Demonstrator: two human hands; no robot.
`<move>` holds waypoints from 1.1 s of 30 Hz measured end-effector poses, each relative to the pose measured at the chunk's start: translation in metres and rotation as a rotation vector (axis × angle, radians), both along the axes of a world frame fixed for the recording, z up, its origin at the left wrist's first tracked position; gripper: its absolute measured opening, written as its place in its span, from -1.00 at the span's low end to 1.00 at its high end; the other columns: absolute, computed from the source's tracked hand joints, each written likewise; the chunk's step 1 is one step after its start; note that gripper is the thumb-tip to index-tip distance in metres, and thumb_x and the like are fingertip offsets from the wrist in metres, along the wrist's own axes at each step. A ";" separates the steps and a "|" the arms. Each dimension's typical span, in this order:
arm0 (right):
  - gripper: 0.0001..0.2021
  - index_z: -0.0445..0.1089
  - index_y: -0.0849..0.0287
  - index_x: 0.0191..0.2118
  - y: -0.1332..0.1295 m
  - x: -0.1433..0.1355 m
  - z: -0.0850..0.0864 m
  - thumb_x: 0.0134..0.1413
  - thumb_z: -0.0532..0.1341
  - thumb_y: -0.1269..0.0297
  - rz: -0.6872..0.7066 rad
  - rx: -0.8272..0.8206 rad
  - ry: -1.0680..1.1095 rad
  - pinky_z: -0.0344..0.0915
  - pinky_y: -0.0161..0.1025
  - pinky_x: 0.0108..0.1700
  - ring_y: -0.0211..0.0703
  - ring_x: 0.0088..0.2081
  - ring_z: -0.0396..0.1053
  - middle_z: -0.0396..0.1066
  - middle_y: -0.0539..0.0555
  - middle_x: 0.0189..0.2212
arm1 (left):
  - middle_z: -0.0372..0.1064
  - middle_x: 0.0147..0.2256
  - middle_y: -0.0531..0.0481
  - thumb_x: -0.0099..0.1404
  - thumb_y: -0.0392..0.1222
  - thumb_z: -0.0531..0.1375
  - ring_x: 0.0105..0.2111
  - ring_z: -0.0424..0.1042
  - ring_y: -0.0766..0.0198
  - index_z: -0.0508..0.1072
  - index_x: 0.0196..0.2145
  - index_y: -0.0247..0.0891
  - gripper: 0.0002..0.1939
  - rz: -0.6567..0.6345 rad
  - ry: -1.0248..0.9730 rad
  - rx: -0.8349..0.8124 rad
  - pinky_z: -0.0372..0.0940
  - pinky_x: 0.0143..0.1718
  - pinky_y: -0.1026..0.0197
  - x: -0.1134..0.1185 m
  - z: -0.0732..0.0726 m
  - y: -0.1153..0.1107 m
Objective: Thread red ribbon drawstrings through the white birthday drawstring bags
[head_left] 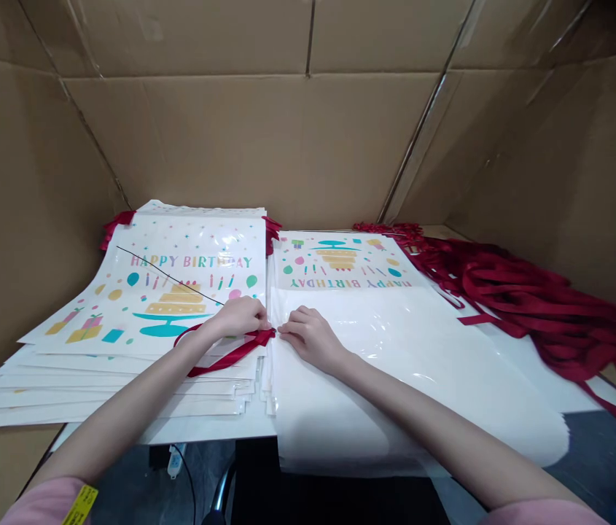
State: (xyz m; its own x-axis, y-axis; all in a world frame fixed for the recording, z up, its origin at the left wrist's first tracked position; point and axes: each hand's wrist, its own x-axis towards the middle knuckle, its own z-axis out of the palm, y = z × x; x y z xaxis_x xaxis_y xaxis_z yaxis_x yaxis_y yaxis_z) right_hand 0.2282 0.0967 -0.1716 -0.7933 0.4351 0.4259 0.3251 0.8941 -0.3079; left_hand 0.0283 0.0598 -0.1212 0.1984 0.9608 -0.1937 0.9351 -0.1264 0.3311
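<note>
My left hand (239, 315) is closed at the right edge of the left pile, its fingers at a looped red ribbon (231, 357). Just across the gap, my right hand (313, 337) pinches at the ribbon's narrow end; its fingertips partly hide the grip. Under my left hand lies a glossy white sheet (122, 292) printed with "Happy Birthday", a cake and balloons. Beneath my right hand is a blank white sheet (395, 379), its front edge hanging over the table. Behind it shows an upside-down birthday print (340, 259).
A heap of red ribbons (526, 292) spreads along the right side. Red ribbon ends (116, 227) stick out behind the left pile. A thin black strand (170, 275) crosses the left print. Tall cardboard walls (231, 138) enclose the table; a dark chair (334, 496) stands below.
</note>
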 end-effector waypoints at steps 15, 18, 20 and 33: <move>-0.81 0.39 0.15 -0.54 0.007 0.002 0.006 0.04 0.25 0.24 0.080 -0.435 0.271 0.19 -0.21 -0.25 -0.15 -0.34 0.30 0.40 0.04 -0.49 | 0.36 -0.57 0.03 0.19 -0.03 0.09 -0.52 0.26 0.29 0.48 -0.54 -0.25 -0.69 0.001 -0.111 -0.015 -0.05 -0.53 0.27 0.002 0.005 -0.009; -0.82 0.38 0.15 -0.54 0.008 0.002 0.005 0.00 0.27 0.24 0.066 -0.480 0.287 0.19 -0.21 -0.25 -0.14 -0.34 0.30 0.40 0.04 -0.49 | 0.38 -0.56 0.02 0.20 -0.04 0.08 -0.51 0.28 0.28 0.47 -0.53 -0.26 -0.69 0.006 -0.124 -0.021 -0.05 -0.52 0.27 0.004 0.006 -0.011; -0.83 0.39 0.15 -0.54 0.009 0.002 0.003 -0.02 0.28 0.25 0.058 -0.500 0.296 0.19 -0.21 -0.24 -0.13 -0.33 0.30 0.39 0.04 -0.49 | 0.38 -0.58 0.02 0.20 -0.05 0.07 -0.51 0.28 0.28 0.46 -0.55 -0.26 -0.69 0.006 -0.125 -0.030 -0.05 -0.52 0.27 0.005 0.008 -0.013; -0.83 0.39 0.15 -0.55 0.009 0.002 0.002 -0.04 0.29 0.24 0.046 -0.561 0.310 0.21 -0.20 -0.24 -0.12 -0.31 0.30 0.40 0.05 -0.46 | 0.35 -0.57 0.03 0.20 -0.05 0.08 -0.52 0.26 0.28 0.41 -0.57 -0.26 -0.69 0.035 -0.136 -0.002 -0.06 -0.52 0.26 0.008 0.006 -0.013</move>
